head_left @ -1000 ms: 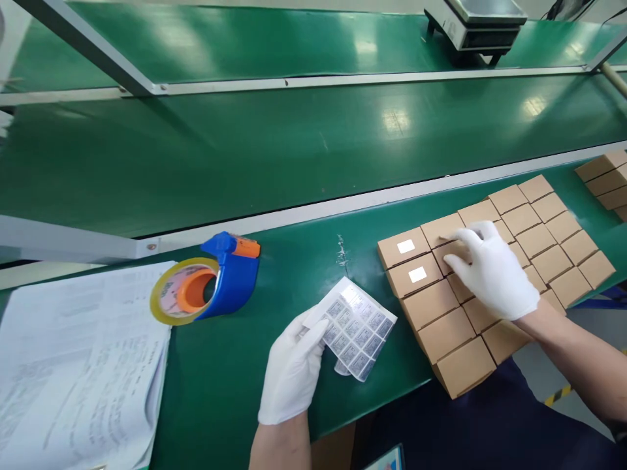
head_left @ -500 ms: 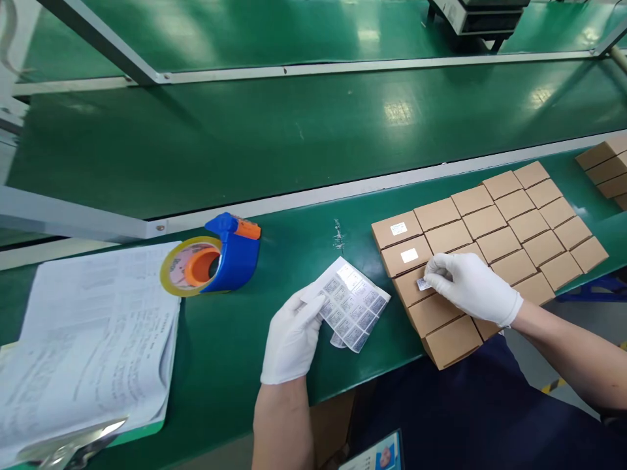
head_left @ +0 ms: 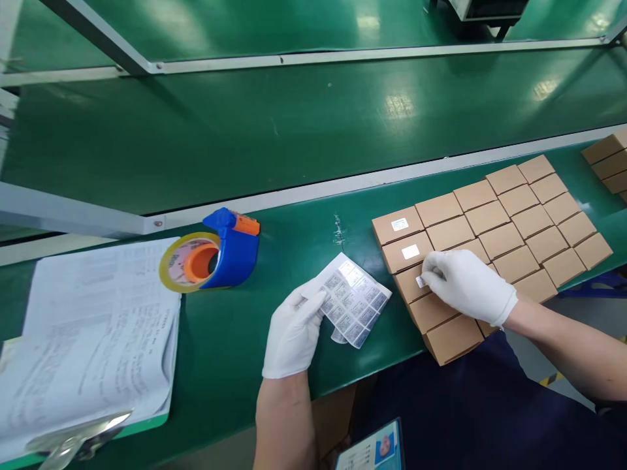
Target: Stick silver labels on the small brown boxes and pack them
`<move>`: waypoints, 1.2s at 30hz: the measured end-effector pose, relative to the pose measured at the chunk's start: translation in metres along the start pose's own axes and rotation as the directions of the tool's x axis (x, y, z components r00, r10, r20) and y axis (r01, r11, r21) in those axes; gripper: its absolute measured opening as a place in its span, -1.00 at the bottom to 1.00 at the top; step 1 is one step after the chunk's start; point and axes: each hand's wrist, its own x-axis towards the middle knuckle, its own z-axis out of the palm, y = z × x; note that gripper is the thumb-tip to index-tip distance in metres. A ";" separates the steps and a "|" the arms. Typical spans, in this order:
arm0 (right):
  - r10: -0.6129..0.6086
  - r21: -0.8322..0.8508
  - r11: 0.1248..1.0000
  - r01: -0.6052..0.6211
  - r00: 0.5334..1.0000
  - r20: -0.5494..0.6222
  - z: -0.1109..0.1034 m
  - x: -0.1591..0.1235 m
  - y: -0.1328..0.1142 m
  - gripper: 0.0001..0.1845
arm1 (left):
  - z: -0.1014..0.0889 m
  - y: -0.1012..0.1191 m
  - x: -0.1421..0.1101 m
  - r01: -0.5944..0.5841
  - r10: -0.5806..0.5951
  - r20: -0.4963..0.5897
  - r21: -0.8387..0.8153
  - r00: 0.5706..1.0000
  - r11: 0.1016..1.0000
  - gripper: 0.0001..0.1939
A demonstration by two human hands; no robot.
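Note:
My left hand (head_left: 292, 334), in a white glove, holds a sheet of small printed labels (head_left: 353, 300) by its left edge above the green table. My right hand (head_left: 467, 285), also gloved, presses a small white label (head_left: 420, 282) onto the third brown carton (head_left: 410, 285) in the left column of a block of several small brown cartons (head_left: 509, 228). The two cartons beyond it (head_left: 398, 226) each carry a white label on top.
A blue and orange tape dispenser (head_left: 213, 251) sits left of the labels. A clipboard with printed papers (head_left: 83, 339) lies at the far left. More brown cartons (head_left: 610, 160) show at the right edge. A green conveyor belt (head_left: 294, 124) runs behind the metal rail.
My right hand came back from the middle of the carton block to the left column and set a label down on the third carton. My left hand kept hold of the label sheet.

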 end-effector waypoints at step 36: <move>-0.566 0.481 0.652 0.586 0.798 -0.206 0.026 -0.021 -0.030 -0.79 | 0.049 0.017 -0.124 -0.481 0.481 0.099 0.363 0.871 0.798 -0.82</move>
